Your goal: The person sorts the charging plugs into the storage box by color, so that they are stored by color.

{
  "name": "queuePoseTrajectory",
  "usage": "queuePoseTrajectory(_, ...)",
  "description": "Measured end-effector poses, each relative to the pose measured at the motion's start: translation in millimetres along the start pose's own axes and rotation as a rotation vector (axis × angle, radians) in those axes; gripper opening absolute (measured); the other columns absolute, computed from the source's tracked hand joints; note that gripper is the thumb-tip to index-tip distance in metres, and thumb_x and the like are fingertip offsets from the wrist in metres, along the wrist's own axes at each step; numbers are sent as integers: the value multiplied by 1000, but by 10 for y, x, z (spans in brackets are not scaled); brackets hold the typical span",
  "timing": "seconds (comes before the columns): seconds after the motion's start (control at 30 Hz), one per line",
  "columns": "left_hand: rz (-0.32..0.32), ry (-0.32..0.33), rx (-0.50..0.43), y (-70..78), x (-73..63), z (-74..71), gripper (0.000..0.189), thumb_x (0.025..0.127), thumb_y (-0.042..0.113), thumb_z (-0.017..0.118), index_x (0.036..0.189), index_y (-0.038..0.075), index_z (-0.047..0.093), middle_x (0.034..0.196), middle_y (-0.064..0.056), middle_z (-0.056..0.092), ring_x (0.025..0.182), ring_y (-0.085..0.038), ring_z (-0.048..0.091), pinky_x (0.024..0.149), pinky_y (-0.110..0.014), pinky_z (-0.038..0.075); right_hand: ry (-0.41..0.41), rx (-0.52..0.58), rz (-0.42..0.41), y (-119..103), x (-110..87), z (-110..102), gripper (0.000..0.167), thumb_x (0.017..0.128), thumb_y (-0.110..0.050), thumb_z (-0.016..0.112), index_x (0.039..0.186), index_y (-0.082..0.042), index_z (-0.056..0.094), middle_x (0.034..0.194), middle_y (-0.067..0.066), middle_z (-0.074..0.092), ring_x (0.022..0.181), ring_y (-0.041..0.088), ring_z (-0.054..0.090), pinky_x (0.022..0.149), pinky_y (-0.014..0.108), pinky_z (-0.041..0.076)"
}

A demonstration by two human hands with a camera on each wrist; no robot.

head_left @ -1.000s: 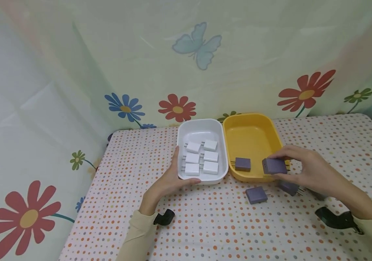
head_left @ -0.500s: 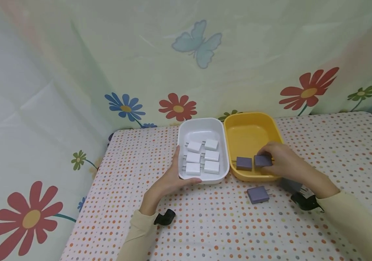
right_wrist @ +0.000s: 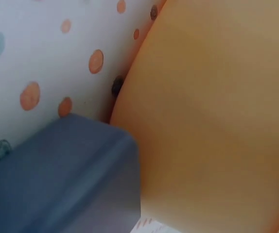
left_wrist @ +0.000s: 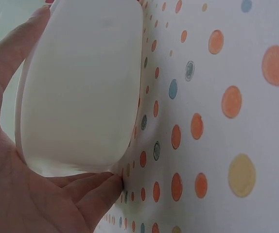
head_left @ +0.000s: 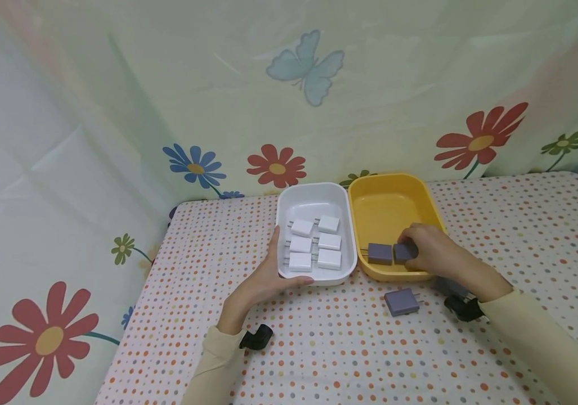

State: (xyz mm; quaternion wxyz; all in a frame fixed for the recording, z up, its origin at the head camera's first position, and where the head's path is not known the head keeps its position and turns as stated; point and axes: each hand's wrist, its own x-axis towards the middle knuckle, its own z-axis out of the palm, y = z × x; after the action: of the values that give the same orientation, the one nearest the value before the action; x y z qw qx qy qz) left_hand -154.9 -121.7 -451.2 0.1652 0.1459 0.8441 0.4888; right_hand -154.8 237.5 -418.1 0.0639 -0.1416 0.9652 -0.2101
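Right hand (head_left: 433, 252) pinches a boxy, dull-purple charger (head_left: 402, 253); left hand (head_left: 262, 279) cups a white tray (head_left: 315, 198).

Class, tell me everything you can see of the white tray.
The white tray is a shallow, glossy rounded rectangle with a raised rim, apparently plastic. It sits upright on the dotted tablecloth, close left of the yellow tray. Six white chargers lie inside, toward its near end. The left grip holds its near-left corner.

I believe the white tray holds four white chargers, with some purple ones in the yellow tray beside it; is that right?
Not quite: the head view shows six white chargers in the white tray, not four. Some purple chargers are in the yellow tray beside it.
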Motion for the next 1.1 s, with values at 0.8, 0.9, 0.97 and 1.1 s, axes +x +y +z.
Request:
queuePoseTrajectory(0.8, -2, -3, -8, 13, -23, -6, 141, 81, 46, 91, 166, 21, -19, 175, -9, 9, 158, -33, 17, 122, -61, 22, 375, 90, -308, -372, -746, -369, 50, 67, -6, 99, 111, -15, 77, 108, -4, 73, 97, 19, 69, 83, 25, 56)
queuePoseTrajectory(0.9, -4, -10, -10, 17, -23, -2, 141, 81, 46, 91, 166, 21, -20, 175, -9, 9, 158, -33, 18, 122, -60, 22, 348, 113, -400, -379, -843, -303, 55, 64, -7, 100, 112, -21, 77, 108, -10, 73, 95, 10, 66, 80, 19, 55)
queuePoseTrajectory(0.97, -6, -11, -13, 26, -21, 0, 141, 81, 46, 91, 166, 21, -20, 175, -9, 9, 158, -33, 18, 122, -60, 22, 310, 143, -442, -358, -888, -243, 57, 64, -6, 100, 113, -23, 76, 108, -12, 71, 93, 5, 64, 75, 21, 56)
queuePoseTrajectory(1.1, -2, -10, -18, 34, -16, 0, 140, 82, 43, 91, 166, 22, -20, 174, -8, 10, 157, -33, 19, 122, -60, 22, 246, 192, -476, -282, -935, -102, 57, 66, -3, 98, 114, -24, 76, 108, -12, 69, 90, 2, 63, 69, 22, 55)
